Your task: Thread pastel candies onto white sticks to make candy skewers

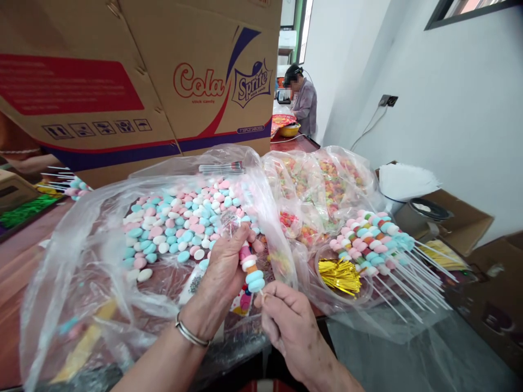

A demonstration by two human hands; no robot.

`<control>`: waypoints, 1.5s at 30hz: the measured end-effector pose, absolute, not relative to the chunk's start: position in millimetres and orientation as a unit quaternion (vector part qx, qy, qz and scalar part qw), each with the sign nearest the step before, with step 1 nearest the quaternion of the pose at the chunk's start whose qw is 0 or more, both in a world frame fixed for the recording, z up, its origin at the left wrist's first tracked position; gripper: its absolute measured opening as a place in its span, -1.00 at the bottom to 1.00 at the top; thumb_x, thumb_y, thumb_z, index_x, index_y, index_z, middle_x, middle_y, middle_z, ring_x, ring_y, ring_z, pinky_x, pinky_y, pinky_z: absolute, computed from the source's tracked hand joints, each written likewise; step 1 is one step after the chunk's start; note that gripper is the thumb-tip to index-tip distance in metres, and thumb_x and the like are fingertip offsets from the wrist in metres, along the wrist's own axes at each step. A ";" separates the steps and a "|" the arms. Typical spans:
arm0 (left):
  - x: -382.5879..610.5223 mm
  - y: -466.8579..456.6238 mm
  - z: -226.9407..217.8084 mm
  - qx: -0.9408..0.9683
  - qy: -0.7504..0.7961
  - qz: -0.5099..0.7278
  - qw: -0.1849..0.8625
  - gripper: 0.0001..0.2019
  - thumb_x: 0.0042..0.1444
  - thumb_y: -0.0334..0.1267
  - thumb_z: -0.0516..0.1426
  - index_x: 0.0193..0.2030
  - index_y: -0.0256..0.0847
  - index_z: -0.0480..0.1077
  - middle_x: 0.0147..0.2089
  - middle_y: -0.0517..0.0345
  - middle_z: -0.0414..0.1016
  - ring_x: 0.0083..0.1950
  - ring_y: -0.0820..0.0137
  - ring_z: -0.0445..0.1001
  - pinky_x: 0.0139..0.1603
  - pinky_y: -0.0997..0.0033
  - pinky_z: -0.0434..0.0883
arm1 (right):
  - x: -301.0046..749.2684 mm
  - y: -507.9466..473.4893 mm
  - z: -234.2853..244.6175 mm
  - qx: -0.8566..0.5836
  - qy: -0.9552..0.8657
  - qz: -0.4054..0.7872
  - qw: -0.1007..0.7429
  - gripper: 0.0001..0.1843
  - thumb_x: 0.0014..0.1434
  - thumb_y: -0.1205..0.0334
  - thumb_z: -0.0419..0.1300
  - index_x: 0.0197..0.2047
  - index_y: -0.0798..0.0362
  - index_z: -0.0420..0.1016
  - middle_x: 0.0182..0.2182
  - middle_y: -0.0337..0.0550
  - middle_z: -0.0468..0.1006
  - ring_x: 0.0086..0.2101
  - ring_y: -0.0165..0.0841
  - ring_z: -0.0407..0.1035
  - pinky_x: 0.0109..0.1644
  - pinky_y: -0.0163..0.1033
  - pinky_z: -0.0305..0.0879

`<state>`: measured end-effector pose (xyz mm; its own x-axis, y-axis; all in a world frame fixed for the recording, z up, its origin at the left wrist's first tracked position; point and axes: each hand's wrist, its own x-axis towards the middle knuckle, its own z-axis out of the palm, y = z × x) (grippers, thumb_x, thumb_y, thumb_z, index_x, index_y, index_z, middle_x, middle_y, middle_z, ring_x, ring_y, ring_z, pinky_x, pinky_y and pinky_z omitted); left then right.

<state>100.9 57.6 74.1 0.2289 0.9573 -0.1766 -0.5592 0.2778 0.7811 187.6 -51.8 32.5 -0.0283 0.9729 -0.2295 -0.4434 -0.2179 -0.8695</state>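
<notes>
Mid-frame, low: left hand (223, 267) pinching candies on a part-filled skewer (252, 272), right hand (286, 318) gripping its stick end; finished skewers (379, 239) piled at right, loose candies (180, 228) plentiful in the bag at centre left.

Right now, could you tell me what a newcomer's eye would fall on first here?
Probably the heap of pastel candies in the open plastic bag at centre left, where the left hand and right hand hold a half-threaded candy skewer. To the right lie finished skewers beside gold twist ties; a big Cola Sprite carton looms behind.
</notes>
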 end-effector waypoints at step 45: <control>109.1 59.9 62.6 0.249 0.341 0.494 0.760 -0.76 0.01 -0.17 0.32 -0.46 -0.25 0.39 -0.54 0.22 0.43 -0.40 0.36 0.54 -0.29 0.38 0.53 | 197.2 -45.4 7.8 -0.594 -0.571 0.279 0.492 -0.73 0.30 0.24 -0.04 -0.37 0.06 0.39 -0.64 -0.34 0.25 -0.61 -0.49 0.12 -0.52 -0.37 0.03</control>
<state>109.1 59.9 62.6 0.2790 0.9210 -0.2720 -0.5818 0.3875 0.7151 197.2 -45.4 7.8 0.1909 0.9541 0.2309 0.4039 0.1380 -0.9043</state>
